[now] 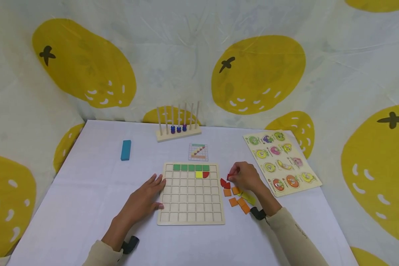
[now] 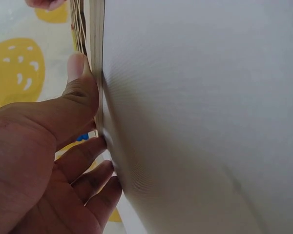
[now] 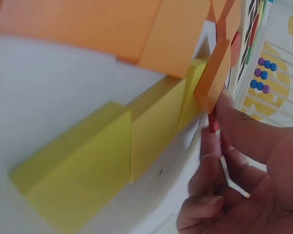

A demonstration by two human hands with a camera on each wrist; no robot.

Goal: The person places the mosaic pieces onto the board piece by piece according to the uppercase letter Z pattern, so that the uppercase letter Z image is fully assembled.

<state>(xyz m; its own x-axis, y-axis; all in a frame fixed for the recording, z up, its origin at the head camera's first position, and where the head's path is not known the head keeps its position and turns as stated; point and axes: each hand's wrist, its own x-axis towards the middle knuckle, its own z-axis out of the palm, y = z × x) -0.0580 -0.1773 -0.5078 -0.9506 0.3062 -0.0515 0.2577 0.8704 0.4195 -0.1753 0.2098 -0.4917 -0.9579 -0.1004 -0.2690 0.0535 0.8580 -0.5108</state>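
Observation:
A square wooden grid board (image 1: 187, 195) lies on the white table, with several green tiles (image 1: 191, 167) in its top row and a yellow tile (image 1: 199, 174) beside a red rounded piece (image 1: 206, 174) below them. The left hand (image 1: 145, 199) rests against the board's left edge, its fingers extended; the left wrist view shows the thumb (image 2: 77, 73) along that edge. Right of the board, the right hand (image 1: 246, 176) pinches a red piece (image 3: 213, 122) between thumb and fingers. Around it lie other red pieces (image 1: 225, 184), orange squares (image 1: 233, 202) and yellow pieces (image 3: 83, 170).
A patterned card (image 1: 198, 152) lies behind the board. Farther back stands a peg rack (image 1: 179, 135) with blue and purple beads. At the left is a teal block (image 1: 126, 150); at the right lies a fruit puzzle board (image 1: 282, 162).

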